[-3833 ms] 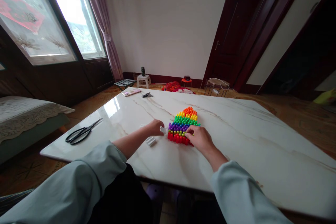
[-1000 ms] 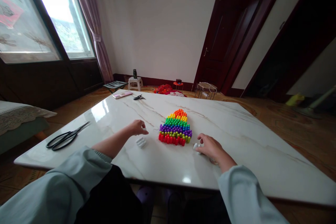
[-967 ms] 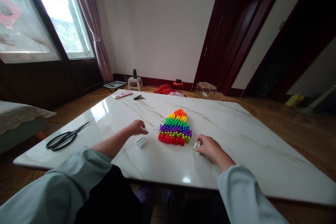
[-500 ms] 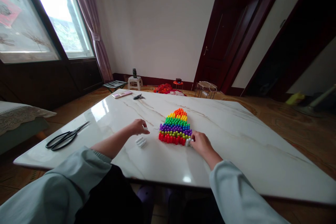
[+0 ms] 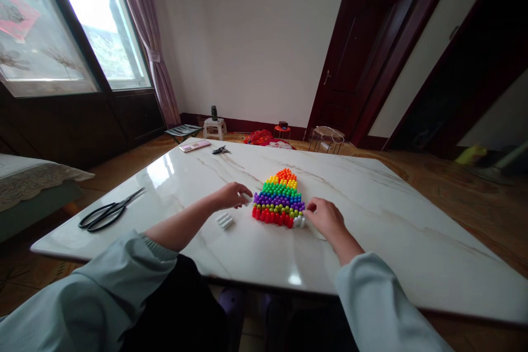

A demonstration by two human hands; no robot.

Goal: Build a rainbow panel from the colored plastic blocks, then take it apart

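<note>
A beaded piece (image 5: 279, 198) in rainbow bands lies flat on the table, orange at its far tip and red along the near edge. White beads (image 5: 299, 222) sit at its near right corner. Just left of it, my left hand (image 5: 231, 196) is closed around a small white stick-like piece (image 5: 246, 198). My right hand (image 5: 326, 216) is pinched at the right edge by the white beads; whatever its fingertips hold is too small to make out. Several more white sticks (image 5: 225, 221) lie side by side below my left hand.
Black-handled scissors (image 5: 110, 212) lie on the left of the marble-patterned table (image 5: 388, 231). Toward the far edge are a pink flat case (image 5: 194, 146) and small dark pliers or clippers (image 5: 221, 150). Stools (image 5: 215, 128) stand beyond the table.
My left hand has moved right, closer to the beaded piece, with the white stick in it. My right hand has drawn slightly up and away from the white beads, which now show more.
</note>
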